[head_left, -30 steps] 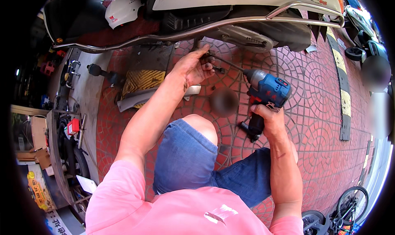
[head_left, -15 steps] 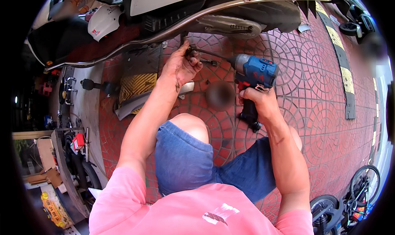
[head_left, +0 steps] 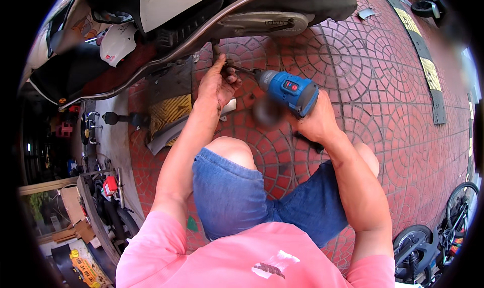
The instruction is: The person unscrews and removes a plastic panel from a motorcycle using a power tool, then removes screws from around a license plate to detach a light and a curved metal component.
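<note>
My right hand [head_left: 318,117] is closed round the grip of a blue cordless impact driver [head_left: 291,90]. From its nose a long thin shaft [head_left: 243,68] points left, toward the fingers of my left hand [head_left: 218,85]. That hand is raised under the side of a motor scooter [head_left: 264,25], thumb and forefinger pinched at the far end of the shaft. Whatever small part sits between them is too dark and small to make out. Just above the fingertips, a short metal piece [head_left: 216,47] hangs down from the scooter's underside.
Behind my left forearm lie a curved silver panel [head_left: 169,135] and a yellow-and-black ramp [head_left: 170,111]. A white helmet [head_left: 117,44] rests on the scooter. A striped speed bump [head_left: 429,72] crosses the tiles at right. A bicycle [head_left: 460,212] stands at lower right.
The impact driver has moved left and rolled so its top faces up more, its nose nearer my left hand. My left hand keeps its pinch by the scooter. The whole view has shifted slightly.
</note>
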`<state>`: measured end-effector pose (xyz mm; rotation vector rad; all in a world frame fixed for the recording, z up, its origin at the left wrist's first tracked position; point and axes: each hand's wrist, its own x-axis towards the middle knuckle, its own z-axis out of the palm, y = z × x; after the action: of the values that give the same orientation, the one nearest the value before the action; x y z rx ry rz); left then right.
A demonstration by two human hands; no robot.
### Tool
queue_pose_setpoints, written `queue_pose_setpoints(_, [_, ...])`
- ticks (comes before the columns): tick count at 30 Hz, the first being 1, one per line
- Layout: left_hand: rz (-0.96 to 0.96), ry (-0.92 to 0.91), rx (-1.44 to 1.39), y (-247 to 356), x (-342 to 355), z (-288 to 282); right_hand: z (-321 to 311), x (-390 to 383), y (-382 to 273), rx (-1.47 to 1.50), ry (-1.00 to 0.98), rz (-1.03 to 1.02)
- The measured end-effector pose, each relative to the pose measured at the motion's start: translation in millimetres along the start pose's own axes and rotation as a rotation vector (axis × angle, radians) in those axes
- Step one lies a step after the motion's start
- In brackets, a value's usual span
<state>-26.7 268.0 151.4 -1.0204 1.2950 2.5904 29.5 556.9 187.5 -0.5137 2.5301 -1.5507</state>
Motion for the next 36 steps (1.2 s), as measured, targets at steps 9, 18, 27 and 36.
queue_pose_setpoints(9, [-0.109,-0.007,-0.099,-6.4,-8.2,-8.5,1.8,2.6,-8.1,-0.167,-0.058,-0.074])
queue_pose_setpoints(18, [-0.123,0.014,-0.137,-13.4,-7.0,-16.6,16.4,4.5,-18.4,-0.197,-0.052,-0.191])
queue_pose_setpoints(27, [-0.115,-0.025,-0.152,-12.7,-0.2,-39.0,31.9,12.6,-4.3,-0.23,-0.296,-0.189])
queue_pose_setpoints(36, [-0.108,0.041,-0.15,-21.5,9.4,-50.5,40.1,19.9,3.8,-0.214,-0.33,-0.245])
